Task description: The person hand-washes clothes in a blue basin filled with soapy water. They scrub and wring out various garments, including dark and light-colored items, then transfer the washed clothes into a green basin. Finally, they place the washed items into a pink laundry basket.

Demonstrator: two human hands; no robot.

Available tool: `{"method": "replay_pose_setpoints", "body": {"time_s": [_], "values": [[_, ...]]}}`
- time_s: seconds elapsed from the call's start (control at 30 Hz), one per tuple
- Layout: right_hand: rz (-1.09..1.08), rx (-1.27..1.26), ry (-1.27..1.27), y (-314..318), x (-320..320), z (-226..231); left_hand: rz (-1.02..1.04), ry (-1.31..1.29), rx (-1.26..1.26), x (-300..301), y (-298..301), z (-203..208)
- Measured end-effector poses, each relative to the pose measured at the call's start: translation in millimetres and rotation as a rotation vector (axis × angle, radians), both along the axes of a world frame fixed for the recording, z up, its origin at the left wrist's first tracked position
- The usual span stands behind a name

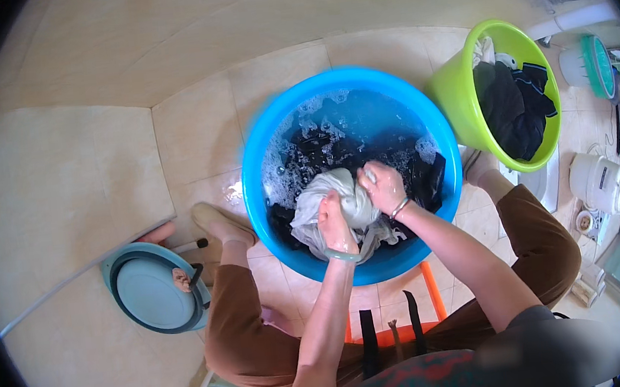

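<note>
Seated person, brown-trousered knees (237, 331) spread either side of the tub; orange stool (413, 330) partly in view between them

Left hand (333, 221), jade-green bangle (342, 254) at wrist: fingers together, clamped on white cloth (358, 205), some tips hidden in the folds

Right hand (382, 186), silver bangle (399, 208) at wrist: fingers curled tight on another part of the same cloth

White cloth bunched between the hands, inside the blue tub (343, 77), towards its near side; exact garment type cannot be told

Risks, as judged: wet skin and suds could let the cloth slip and splash; either bangle could snag the weave; the trailing lower edge, near the rim, could drip outside if lifted carelessly; dark garments (432, 182) around it could bleed dye onto the white; any spill could leave the tiles slick under the slippers (212, 221); lime-green bucket (458, 104), just beside the tub, could tip if knocked

Count, near to far: stool 1; hands 2; bangles 2; white cloth 1; blue tub 1; slippers 2, right one partly hidden; pale blue basin (148, 295) 1, off to the left; lime-green bucket 1; white round-bodied appliance (600, 182) 1, far right; dark garments in tub, and the dark clothes (501, 104) in the bucket, too overlapped to count
</note>
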State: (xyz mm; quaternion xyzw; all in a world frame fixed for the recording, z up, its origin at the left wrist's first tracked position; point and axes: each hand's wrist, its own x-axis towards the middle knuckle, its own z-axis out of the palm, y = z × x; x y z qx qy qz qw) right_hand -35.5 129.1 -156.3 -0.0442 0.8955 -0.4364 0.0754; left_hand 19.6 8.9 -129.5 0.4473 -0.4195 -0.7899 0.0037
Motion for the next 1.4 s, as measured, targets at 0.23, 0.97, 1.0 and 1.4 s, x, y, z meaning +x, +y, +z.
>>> {"method": "replay_pose_setpoints", "body": {"time_s": [0.23,0.97,1.0,1.4], "values": [[-0.15,0.199,0.078,25.8,-38.6,-22.8,-0.137,0.016,0.158,-35.7,-20.5,-32.2],[0.648,-0.048,0.397,-25.2,34.3,117.2,-0.175,0.216,0.697,-47.3,-31.7,28.1],[0.689,-0.078,0.422,-27.9,42.5,123.0,-0.042,0.154,0.641,-41.0,-23.9,31.2],[0.302,-0.162,0.489,-49.4,66.7,128.8,-0.09,0.077,0.814,-15.9,-25.5,52.5]]}}
